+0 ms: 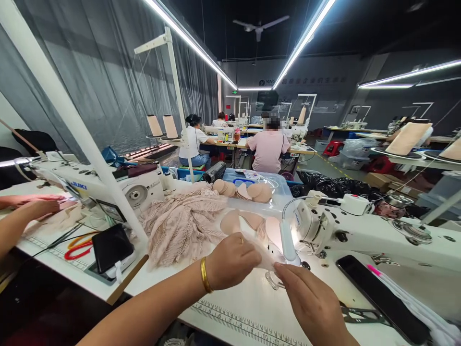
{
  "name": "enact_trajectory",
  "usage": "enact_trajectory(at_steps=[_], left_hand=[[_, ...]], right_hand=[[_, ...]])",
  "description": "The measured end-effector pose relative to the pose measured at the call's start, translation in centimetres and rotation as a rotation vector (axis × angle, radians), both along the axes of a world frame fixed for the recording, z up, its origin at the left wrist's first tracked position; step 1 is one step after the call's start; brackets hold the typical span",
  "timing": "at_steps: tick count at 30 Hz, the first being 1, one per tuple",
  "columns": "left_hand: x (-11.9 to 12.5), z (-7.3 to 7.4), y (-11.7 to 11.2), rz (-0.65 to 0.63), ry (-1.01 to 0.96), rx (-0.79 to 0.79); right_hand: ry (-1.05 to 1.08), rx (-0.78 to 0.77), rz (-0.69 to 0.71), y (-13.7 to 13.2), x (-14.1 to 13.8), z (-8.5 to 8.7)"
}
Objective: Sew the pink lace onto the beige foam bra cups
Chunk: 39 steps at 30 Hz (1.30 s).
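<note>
The left hand (233, 260) and right hand (312, 297), just apart below the frame's centre, both pinch a sheer pale-pink fabric piece (265, 257) between them. A crumpled beige lace heap (189, 223) lies centre-left; a white sewing machine (363, 228) stands right, a black rectangular smartphone (382, 300) lower right.

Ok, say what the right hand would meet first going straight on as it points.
The sheer pale-pink fabric it touches, then probably the gold-bangled left hand; depth is unclear.

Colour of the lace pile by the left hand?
Lace pile: pale pinkish beige, best seen in the head view.
</note>
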State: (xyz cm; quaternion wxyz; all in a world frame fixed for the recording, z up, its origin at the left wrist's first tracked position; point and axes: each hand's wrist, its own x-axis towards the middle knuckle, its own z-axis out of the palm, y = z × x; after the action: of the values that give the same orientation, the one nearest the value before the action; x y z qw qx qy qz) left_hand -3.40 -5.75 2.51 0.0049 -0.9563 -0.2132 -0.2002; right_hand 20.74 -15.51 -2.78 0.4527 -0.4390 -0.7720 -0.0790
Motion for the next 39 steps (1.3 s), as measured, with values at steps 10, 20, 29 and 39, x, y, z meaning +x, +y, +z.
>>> enact_trajectory(at_steps=[10, 20, 29, 39], left_hand=[[6.0, -3.7, 1.7, -0.230, 0.332, 0.182], [6.6, -7.6, 2.7, -0.162, 0.146, 0.144], [7.2, -7.6, 2.7, -0.169, 0.164, 0.092], [7.1, -8.2, 2.8, -0.200, 0.098, 0.058]], right_hand=[[-0.254, -0.302, 0.225, 4.3, 5.8, -2.9], [-0.403, -0.251, 0.139, 3.1, 7.8, -4.3], [-0.372, -0.269, 0.147, 3.1, 7.7, -3.6], [-0.356, -0.292, 0.170, 3.0, 7.7, -3.6]])
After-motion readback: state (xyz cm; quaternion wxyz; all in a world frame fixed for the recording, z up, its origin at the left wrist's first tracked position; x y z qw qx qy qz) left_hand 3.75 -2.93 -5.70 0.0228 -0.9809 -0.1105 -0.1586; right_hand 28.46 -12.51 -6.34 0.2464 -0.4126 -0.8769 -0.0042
